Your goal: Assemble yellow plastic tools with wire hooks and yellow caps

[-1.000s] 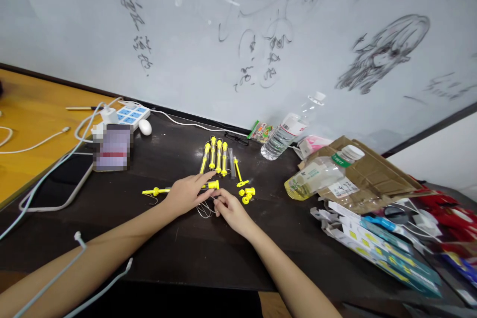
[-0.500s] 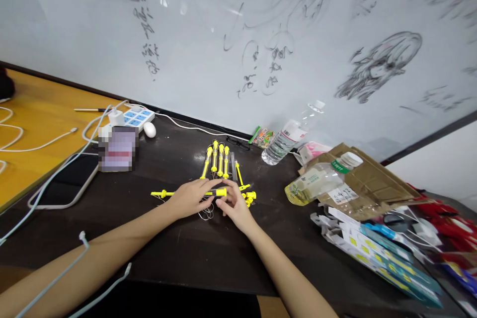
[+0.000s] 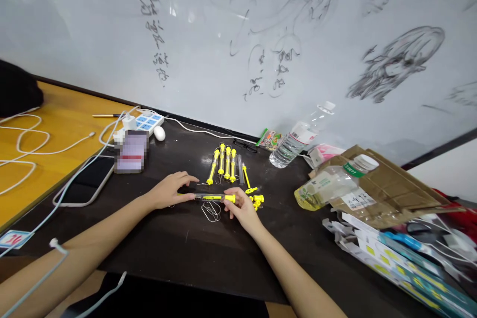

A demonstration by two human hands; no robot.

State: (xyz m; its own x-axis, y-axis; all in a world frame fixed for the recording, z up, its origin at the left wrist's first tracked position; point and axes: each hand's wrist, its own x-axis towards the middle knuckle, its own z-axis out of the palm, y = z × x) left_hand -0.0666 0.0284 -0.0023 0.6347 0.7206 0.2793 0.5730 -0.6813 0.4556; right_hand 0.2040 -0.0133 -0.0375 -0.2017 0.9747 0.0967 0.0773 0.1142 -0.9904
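Observation:
Between my hands lies a clear-tubed spring scale [image 3: 210,197] with yellow fittings, held level just over the table. My right hand [image 3: 242,210] pinches its yellow right end. My left hand [image 3: 167,192] holds the other end, thumb along the tube and index finger stretched out; the palm hides the tip. Below the tube are thin wire hooks [image 3: 211,212]. Several similar yellow spring scales [image 3: 227,165] lie side by side farther back. Beside them are an empty clear tube [image 3: 240,170], a yellow rod [image 3: 246,177] and small yellow parts [image 3: 258,200].
A water bottle [image 3: 294,139], a half-lying drink bottle [image 3: 328,184], brown cardboard [image 3: 402,184] and an opened box [image 3: 402,268] crowd the right. Left are phones [image 3: 84,181], a power strip [image 3: 149,121] and cables. Glasses [image 3: 245,145] lie by the whiteboard [image 3: 208,69].
My left hand has moved left along the spring scale, uncovering its clear tube. The right hand stays at the yellow right end. The view has shifted slightly.

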